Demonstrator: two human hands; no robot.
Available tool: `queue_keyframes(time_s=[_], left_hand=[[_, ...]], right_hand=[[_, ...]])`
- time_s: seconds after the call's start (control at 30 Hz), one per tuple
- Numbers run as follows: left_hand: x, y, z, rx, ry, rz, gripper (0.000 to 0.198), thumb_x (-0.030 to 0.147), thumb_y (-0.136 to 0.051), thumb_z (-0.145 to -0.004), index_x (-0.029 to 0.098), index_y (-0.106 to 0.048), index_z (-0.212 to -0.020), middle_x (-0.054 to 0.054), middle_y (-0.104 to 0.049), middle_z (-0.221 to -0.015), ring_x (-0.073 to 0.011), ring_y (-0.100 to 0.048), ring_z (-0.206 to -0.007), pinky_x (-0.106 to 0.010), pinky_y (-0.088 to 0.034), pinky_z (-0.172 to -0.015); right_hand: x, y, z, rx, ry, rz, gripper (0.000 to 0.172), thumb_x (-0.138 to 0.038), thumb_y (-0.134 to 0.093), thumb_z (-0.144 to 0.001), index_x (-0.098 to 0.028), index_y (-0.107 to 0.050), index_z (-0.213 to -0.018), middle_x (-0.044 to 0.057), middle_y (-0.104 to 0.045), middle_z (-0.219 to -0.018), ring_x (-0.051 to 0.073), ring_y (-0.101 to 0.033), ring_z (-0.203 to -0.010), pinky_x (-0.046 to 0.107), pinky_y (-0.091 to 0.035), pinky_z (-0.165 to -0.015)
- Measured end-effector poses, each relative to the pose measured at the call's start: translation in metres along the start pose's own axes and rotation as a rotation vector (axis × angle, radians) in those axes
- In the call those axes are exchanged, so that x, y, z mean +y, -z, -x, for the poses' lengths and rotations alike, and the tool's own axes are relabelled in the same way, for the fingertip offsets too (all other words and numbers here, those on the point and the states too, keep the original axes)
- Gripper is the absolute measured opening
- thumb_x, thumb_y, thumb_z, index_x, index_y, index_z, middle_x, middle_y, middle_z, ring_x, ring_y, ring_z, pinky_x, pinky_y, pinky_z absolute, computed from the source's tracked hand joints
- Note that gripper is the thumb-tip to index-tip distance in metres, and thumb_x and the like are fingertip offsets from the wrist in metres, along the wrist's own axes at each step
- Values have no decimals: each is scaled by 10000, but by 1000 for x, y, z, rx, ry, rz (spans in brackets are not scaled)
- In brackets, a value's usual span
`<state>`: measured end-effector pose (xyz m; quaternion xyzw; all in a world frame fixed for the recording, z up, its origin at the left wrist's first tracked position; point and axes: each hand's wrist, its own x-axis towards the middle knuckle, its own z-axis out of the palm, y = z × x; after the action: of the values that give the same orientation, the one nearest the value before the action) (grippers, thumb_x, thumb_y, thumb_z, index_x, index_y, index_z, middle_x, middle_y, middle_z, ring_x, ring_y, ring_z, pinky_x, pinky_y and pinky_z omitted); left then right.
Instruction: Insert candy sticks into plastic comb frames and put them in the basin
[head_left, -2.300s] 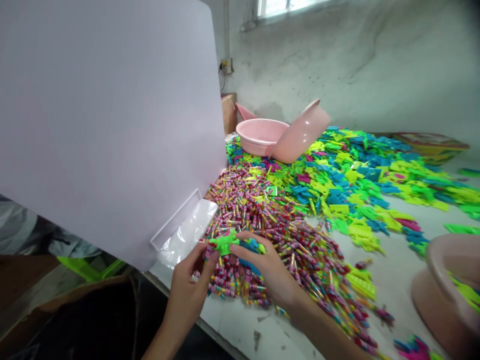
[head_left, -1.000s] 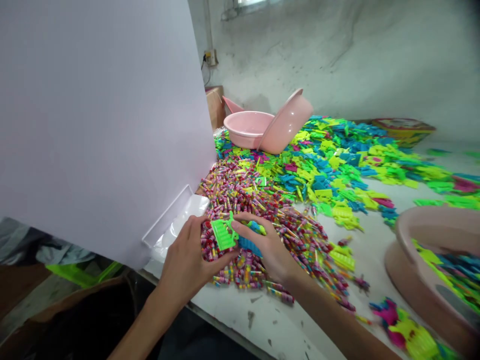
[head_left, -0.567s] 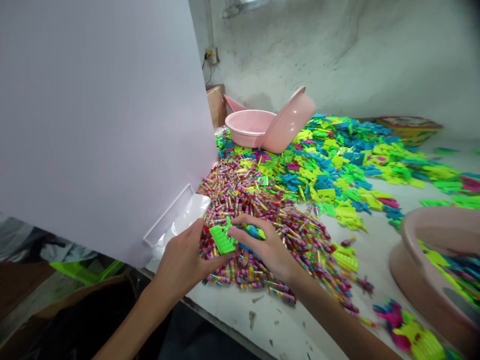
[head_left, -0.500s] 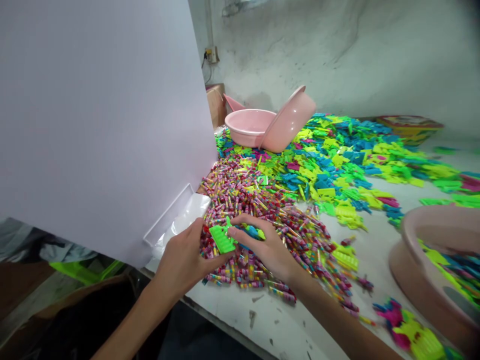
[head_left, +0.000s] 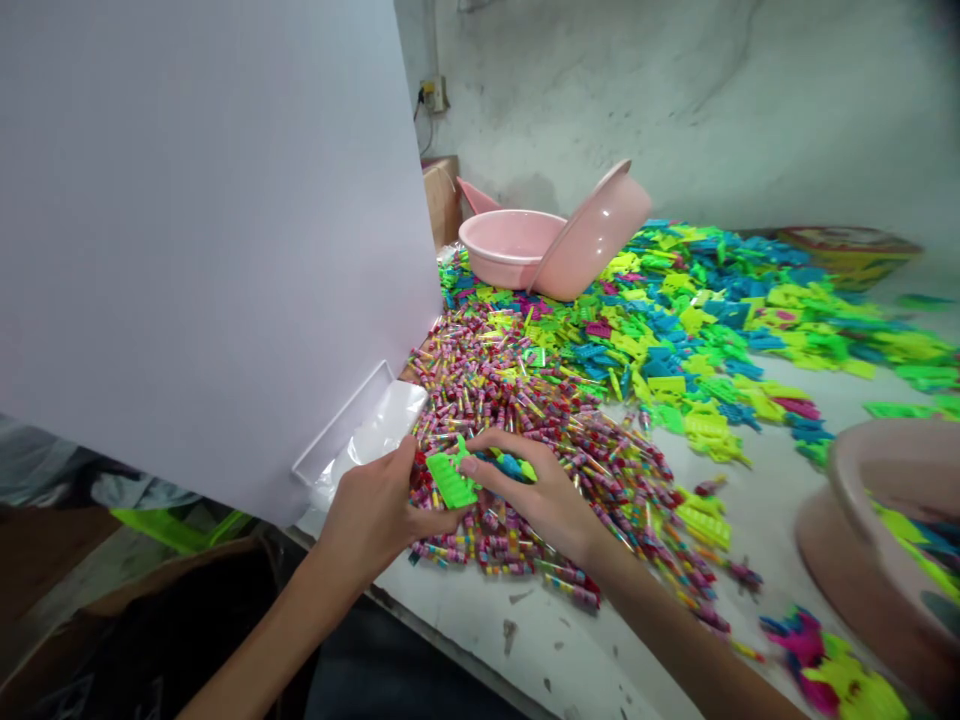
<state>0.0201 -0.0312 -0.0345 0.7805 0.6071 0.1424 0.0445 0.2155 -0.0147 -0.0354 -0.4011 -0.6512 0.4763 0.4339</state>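
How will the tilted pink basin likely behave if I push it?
The tilted pink basin would likely tip or slide, as it stands slanted among loose plastic pieces. It is probably stiff, showing no sag, and its shine hints at slipperiness.

- Left hand (head_left: 382, 500), over the near edge of the desk (head_left: 480, 610): bare, with slim fingers and a narrow wrist.
- Right hand (head_left: 551, 505), above the desk: bare too, its fingers long and slender; nails too blurred to make out.
- Left forearm (head_left: 277, 620), across the desk's near edge: thin, uncovered.
- Right forearm (head_left: 667, 620), above the desk: thin, uncovered.
- Dark bluish cloth (head_left: 390, 660), below the desk's near edge: seemingly clothing, too dim to tell which garment.
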Motion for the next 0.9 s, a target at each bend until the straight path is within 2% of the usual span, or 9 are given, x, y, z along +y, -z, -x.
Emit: queue_keyframes(time_s=[0.1, 0.27, 0.5, 0.7, 0.9], left_hand=[[-4, -1, -2, -47, 0, -52, 401, 529, -695, -705, 223, -468, -832, 5, -655, -650, -214, -642, -593, -261, -273, -516], [-9, -5, -4, -33, -26, -74, 378, 523, -686, -715, 224, -484, -830, 9, -656, -630, -211, -651, -596, -262, -251, -512], [-7, -6, -6, -55, -15, -115, 395, 559, -666, -742, 224, -476, -830, -20, -675, -664, -256, -677, -641, -276, -232, -514], [-8, -2, -8, -142, -16, -170, 449, 600, -703, -703, 214, -494, -799, -61, -712, -683, -301, -712, -693, -275, -242, -519], [-17, -12, -4, -98, -90, -203, 432, 593, -668, -765, 196, -523, -853, -60, -736, -749, -295, -722, -710, -272, -255, -512]], right_hand=[[1, 0, 0, -6, 11, 26, 228, -448, -653, -865, -231, -707, -909, 10, -710, -922, 218, -645, -916, 304, -477, -845], [1, -4, 0, 24, 42, 75, 233, -460, -666, -855, -243, -725, -920, 15, -719, -922, 221, -656, -913, 329, -483, -879], [4, -4, 0, 19, 102, 109, 214, -424, -652, -878, -237, -735, -944, 32, -724, -950, 218, -662, -928, 332, -480, -890], [5, -5, 0, -9, 98, 77, 218, -424, -656, -877, -234, -742, -942, 31, -723, -975, 216, -662, -937, 315, -477, -877], [5, -12, 1, 28, 88, 89, 172, -377, -651, -891, -219, -718, -894, 29, -714, -914, 197, -659, -876, 297, -483, -835]])
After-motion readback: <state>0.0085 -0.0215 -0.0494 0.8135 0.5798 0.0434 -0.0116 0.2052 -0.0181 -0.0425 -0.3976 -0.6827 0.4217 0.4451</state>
